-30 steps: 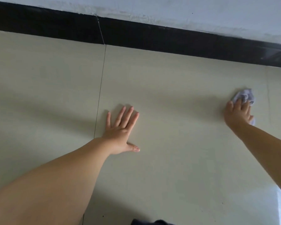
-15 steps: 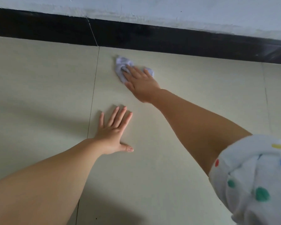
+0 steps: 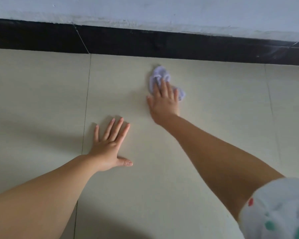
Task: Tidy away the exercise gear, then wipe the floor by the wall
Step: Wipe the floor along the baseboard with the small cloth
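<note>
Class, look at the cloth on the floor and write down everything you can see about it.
The cloth is a small, pale lilac-white rag of soft, crumpled fabric, bunched in folds, not spread flat. It lies on the beige floor tile, close to the black skirting but apart from it. The right hand presses on it with straight fingers, covering its middle, so only the far end and a bit by the little finger show. Its edges are blurred. The left hand does not touch it.

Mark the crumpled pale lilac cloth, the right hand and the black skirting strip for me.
Crumpled pale lilac cloth (image 3: 160,72): head view, bare top fold.
Right hand (image 3: 164,102): head view, back of hand.
Black skirting strip (image 3: 162,44): head view, mid-face.
</note>
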The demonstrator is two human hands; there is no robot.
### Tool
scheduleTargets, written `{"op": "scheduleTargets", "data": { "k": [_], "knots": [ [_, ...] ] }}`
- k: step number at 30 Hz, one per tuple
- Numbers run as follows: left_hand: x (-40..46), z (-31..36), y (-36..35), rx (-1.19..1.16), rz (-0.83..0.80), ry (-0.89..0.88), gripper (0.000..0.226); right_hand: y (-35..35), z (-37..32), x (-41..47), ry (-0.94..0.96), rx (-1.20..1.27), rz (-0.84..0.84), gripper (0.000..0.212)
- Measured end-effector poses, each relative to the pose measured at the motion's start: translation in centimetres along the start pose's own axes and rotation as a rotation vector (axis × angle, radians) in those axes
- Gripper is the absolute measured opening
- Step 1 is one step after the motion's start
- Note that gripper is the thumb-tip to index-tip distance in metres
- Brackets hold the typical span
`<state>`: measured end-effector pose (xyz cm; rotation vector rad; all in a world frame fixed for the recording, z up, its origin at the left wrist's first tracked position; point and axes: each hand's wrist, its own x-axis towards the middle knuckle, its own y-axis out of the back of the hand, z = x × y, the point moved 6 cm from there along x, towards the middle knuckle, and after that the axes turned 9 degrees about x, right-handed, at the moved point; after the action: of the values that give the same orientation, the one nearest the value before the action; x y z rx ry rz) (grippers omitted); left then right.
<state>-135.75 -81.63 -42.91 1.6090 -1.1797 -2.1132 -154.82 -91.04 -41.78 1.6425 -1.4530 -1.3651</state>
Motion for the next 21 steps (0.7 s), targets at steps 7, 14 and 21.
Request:
{"op": "scheduleTargets", "data": {
  "k": [7,14,21],
  "knots": [
    [0.1,0.1,0.3,0.021,-0.018,0.007,0.125,-1.2,-4.2,0.5,0.478,-0.198,-0.204,0.056],
    [0.0,0.1,0.2,0.015,-0.017,-0.002,0.127,8.5,19.0,0.8,-0.207,-0.073,-0.035,0.059],
    [-0.2,-0.9,0.1,-0.026,0.076,0.021,0.133,3.1,8.7,-0.3,-0.074,-0.099,-0.047,0.064]
  ]
}}
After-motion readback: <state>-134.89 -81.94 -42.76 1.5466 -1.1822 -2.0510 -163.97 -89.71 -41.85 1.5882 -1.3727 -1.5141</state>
